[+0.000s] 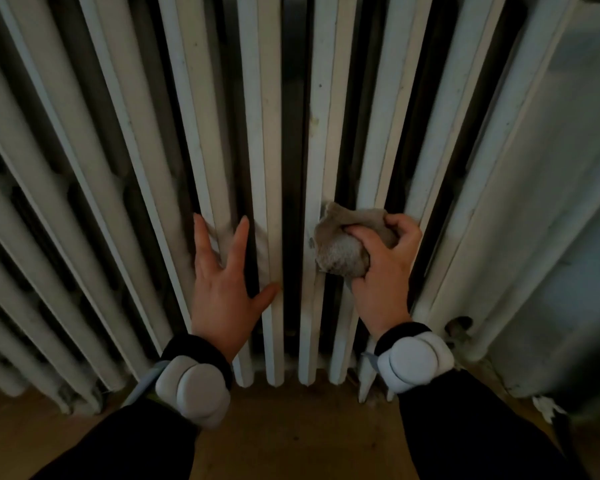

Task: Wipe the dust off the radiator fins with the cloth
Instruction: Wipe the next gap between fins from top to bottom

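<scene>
Right grip (383,271) around bunched cloth (340,254)

Across the frame from nine o'clock to three, radiator (326,64), standing on the floor (291,427) at six. Just at nine o'clock of centre, left hand (222,282), spread flat over the fins (219,168). At three o'clock of it, apart across a gap between fins, right hand (385,271), gripping the cloth (347,244) against the neighbouring fins. At six o'clock of each hand, a wrist band (191,389) over a sleeve (136,445).
</scene>
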Action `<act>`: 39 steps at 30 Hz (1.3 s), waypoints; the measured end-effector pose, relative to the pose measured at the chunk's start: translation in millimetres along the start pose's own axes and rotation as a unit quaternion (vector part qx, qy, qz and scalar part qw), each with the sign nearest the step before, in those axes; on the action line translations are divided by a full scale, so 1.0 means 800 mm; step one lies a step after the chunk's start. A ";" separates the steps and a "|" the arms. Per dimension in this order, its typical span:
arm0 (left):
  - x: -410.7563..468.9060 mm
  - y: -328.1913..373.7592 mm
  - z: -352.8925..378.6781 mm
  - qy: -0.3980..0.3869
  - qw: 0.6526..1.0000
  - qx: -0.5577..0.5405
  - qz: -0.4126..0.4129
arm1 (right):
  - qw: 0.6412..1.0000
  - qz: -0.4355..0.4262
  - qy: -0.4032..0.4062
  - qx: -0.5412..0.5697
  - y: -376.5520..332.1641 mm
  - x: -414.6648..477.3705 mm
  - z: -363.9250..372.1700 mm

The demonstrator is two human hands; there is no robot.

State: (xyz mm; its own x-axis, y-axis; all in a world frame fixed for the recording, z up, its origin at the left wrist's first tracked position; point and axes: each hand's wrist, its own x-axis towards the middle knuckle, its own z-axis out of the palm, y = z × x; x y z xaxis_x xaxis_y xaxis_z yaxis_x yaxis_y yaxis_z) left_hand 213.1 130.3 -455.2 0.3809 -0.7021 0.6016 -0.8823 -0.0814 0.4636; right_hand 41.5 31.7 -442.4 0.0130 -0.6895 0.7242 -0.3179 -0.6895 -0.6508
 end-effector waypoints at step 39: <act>-0.008 -0.024 0.026 0.024 0.992 0.122 0.037 | 0.994 -0.098 -0.004 -0.048 -0.013 0.028 -0.006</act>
State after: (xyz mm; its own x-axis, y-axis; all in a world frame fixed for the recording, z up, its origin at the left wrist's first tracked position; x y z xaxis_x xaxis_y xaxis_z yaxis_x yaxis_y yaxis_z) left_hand 222.3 121.6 -481.5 0.3205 -0.6781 0.6614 -0.9466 -0.2036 0.2500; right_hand 40.3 24.4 -418.4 0.0900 -0.5461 0.8329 -0.3971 -0.7866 -0.4728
